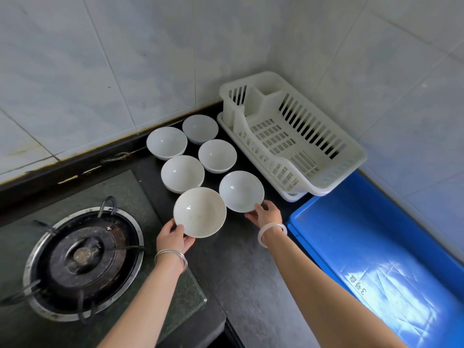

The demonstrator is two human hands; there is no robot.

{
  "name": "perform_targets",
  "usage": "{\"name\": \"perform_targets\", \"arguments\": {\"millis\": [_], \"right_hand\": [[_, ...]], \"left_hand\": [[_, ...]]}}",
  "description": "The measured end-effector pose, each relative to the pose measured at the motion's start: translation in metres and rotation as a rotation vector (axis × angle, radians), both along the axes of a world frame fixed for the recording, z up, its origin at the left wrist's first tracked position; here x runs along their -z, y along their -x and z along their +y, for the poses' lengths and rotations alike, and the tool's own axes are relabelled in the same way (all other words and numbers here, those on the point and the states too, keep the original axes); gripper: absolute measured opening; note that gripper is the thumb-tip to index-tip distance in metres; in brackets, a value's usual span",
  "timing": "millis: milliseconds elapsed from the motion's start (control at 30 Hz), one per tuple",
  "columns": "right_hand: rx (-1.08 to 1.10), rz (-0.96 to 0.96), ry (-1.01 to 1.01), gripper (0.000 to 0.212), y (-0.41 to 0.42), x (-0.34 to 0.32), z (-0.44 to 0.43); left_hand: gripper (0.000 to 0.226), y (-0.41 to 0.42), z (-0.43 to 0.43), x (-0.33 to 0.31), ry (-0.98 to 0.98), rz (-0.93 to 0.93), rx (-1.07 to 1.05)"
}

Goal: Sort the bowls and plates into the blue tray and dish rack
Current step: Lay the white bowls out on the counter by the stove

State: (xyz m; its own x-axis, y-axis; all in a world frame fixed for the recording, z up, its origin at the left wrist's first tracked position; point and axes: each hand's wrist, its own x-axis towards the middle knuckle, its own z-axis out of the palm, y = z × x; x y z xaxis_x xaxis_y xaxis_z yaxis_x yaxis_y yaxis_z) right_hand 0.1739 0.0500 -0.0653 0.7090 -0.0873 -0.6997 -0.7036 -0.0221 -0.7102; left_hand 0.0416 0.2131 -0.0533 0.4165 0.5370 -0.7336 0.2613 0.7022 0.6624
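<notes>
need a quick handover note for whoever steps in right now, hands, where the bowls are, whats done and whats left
Left hand: gripping the near-left bowl at its rim.
Right hand: gripping the near-right bowl at its rim.
Four more bowls sit on the dark counter behind them. The bowl at mid left looks stacked on another.
Dish rack holds no dishes; blue tray holds none either.
Done: nothing sorted yet. Left: move all bowls. No plates in view.
</notes>
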Motion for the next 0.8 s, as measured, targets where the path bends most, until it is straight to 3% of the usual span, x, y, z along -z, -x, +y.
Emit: {"name": "perform_targets", "arguments": {"millis": [400,800], "right_hand": [[-0.048,-0.005,0.018,0.04,-0.006,0.005,0.009],[-0.251,0.045,-0.042,0.046,0.009,-0.014,-0.002]], "left_hand": [[0.036,-0.002,-0.001,0.003,-0.005,0.009,-0.034],[0.039,0.002,-0.012,0.006,-0.102,0.004,-0.019]]}}
